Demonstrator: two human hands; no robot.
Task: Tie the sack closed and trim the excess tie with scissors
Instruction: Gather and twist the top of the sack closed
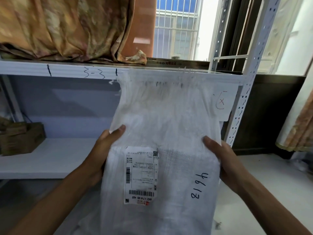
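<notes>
Sack (pixel 162 150) of white woven plastic stands upright before the shelf (pixel 59 70), gripped at each edge by my left hand (pixel 103 150) and right hand (pixel 223 160); contents hidden, label (pixel 141 173) facing me.

- On my feed I see two arms coming up from the bottom edge, both bare as far as they show; no sleeve shows.
- My left hand (pixel 106 150) wears no glove, ring or band that I can see.
- My right hand (pixel 225 160) is likewise uncovered, its thumbnail short and plain.
- Both wrists carry no watch or strap.
</notes>
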